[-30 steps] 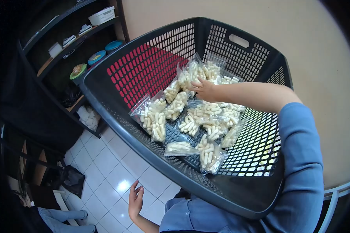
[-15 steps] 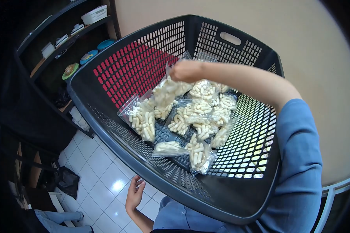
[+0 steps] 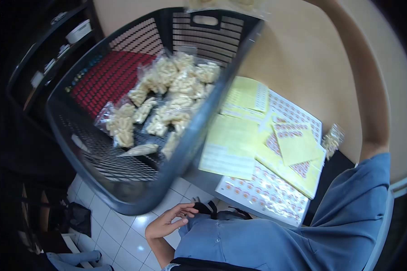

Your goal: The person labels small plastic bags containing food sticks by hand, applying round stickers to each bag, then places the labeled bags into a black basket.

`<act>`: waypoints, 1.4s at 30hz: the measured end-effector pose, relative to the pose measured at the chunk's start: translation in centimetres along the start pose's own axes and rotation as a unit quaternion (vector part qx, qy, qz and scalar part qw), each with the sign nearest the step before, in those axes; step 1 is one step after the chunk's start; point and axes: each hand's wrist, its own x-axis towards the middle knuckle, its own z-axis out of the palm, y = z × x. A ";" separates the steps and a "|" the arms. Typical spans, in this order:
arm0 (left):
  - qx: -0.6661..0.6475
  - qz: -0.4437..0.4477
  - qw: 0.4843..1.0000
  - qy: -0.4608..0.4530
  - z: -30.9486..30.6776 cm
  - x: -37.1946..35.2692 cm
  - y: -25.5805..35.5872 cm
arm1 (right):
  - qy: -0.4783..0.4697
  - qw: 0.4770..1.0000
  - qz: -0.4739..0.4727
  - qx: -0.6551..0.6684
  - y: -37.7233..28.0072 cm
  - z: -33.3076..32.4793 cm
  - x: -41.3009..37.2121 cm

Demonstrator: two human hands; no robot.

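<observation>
In the head view, a clear bag (image 3: 228, 6) of pale pieces spans crosswise at the top edge, nearer the right arm (image 3: 371, 86), whose fingers lie out of frame, their grip impossible to tell. The left hand (image 3: 169, 222), empty and loosely curled, hangs lower centre, below the black basket (image 3: 176, 167) of similar bags (image 3: 181, 81).
</observation>
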 end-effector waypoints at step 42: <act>-0.054 0.241 0.969 0.015 16.7 22.0 8.4 | 0.254 0.756 0.446 0.407 -5.5 4.8 -33.6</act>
